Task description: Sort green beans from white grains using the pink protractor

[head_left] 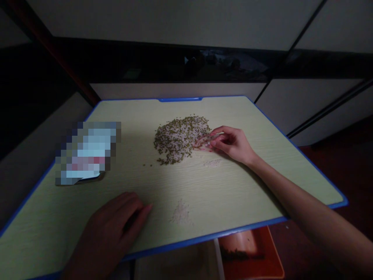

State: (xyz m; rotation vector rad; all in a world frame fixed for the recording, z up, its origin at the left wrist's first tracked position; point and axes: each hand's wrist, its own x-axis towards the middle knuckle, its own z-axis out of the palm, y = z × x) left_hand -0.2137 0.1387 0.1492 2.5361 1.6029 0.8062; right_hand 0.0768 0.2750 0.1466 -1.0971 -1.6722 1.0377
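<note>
A mixed heap of green beans and small pale grains lies on the pale wood-grain table. At the heap's right edge, my right hand pinches a thin, pinkish, partly see-through patterned piece between thumb and fingers; its kind is unclear. Close below that hand is a small patch of pale grains. Another pale grain pile sits near the front edge. To its left my left hand rests on the tabletop, fingers loosely bent and thumb apart, with nothing seen in it.
A lit phone, its screen blurred out, lies at the left. Under the table's blue front edge stand an orange bin with dark green bits inside and a whitish container. Pale cabinet panels rise behind the table.
</note>
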